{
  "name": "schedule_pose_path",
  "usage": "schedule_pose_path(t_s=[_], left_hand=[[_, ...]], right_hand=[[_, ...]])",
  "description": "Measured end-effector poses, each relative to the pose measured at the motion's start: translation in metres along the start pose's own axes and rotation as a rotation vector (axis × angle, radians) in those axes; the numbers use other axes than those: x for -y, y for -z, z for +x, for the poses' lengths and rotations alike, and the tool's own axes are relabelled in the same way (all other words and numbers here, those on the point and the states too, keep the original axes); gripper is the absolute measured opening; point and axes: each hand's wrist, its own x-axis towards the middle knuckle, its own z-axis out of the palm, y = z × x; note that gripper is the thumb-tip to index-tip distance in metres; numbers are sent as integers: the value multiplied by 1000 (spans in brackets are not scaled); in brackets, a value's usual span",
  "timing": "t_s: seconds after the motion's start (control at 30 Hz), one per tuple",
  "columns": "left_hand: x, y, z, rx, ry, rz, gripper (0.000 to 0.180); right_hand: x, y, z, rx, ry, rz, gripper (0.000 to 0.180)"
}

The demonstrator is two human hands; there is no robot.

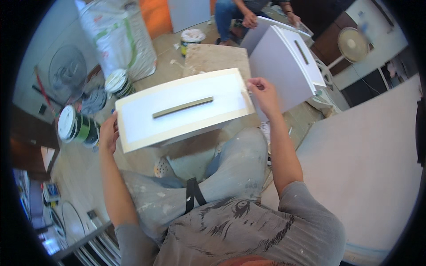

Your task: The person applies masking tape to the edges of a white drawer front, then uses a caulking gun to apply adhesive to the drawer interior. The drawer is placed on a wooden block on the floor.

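Note:
In front of my knees a white drawer (182, 95) is tilted with its front facing up. Pale masking tape (186, 134) borders that front, and a long dull-gold bar handle (183, 107) runs across its middle. My left hand (109, 133) grips the drawer's left edge, thumb at the rim and fingers partly hidden behind it. At the upper right edge, my right hand (265, 94) is closed in a pinch beside the tape. What lies between its fingertips is too small to make out.
A wooden board (217, 57) lies beyond the drawer. Another white drawer unit (284, 66) stands right, where a co-worker's hand (250, 20) touches it. Paint buckets (77, 126) and a large white sack (117, 40) stand left. A pale panel (364, 168) fills the right side.

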Motion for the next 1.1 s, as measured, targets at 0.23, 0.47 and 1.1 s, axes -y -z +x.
schedule_pose_path(t_s=[0.23,0.47,1.1], left_hand=[[5,23,18,-297,-132,103,39],[0,4,-47,-276,-462,224,26],[135,-147,9,37,113,-1187,57]], right_hand=[[-16,10,-5,-15,-123,-109,26],[24,13,-36,2,-126,33,22],[5,-153,-109,994,-72,-673,40]])
